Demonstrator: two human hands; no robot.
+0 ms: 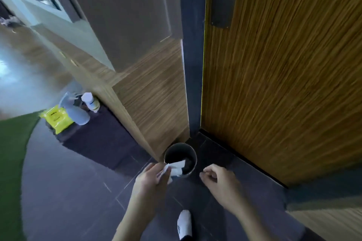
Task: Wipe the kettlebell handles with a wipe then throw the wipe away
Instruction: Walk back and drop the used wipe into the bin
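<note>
Left hand [151, 179] pinching wipe [175, 168] over bin [193, 154]

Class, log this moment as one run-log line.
stage: disposal | left hand: holds wipe over bin | right hand: empty

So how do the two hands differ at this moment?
The left hand pinches the white wipe at the rim of the round bin; the right hand holds nothing. The left reaches over the bin's opening, while the right hangs beside it with fingers loosely curled. Both are bare and extended forward over the dark floor.
</note>
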